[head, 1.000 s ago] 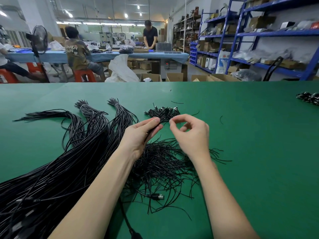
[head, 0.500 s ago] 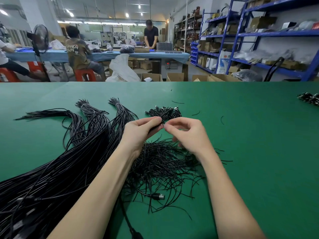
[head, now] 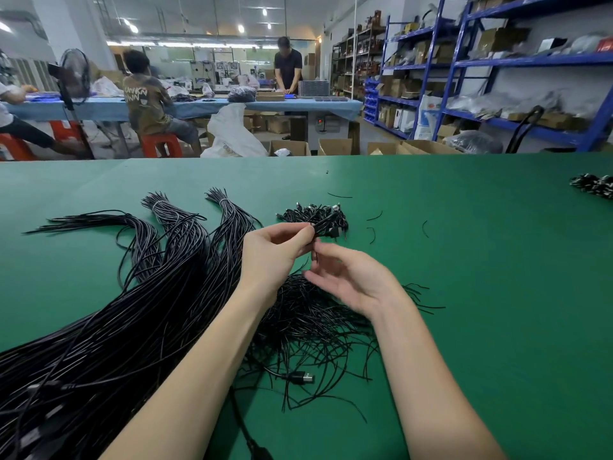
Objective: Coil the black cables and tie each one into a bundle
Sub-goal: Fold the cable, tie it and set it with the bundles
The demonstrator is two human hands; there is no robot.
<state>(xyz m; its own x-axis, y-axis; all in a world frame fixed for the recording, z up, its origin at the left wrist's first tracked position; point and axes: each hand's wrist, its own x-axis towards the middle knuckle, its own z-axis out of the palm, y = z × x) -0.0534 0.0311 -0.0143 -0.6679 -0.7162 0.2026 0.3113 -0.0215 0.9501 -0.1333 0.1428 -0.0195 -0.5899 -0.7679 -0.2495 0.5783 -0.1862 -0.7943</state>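
On the table (head: 497,293), the long cables (head: 132,327) lie to my left. The short ties (head: 315,320) lie beneath my hands, with the coiled bundles (head: 311,215) behind them.

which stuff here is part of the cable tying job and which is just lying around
Job: left hand gripping a cable bundle; right hand; long cables; tie pile; done bundles.

Lying about: far bundles, stray ties, boxes, fan.

Single head-worn view — forward and down, close over hands (head: 318,263), perhaps seated.
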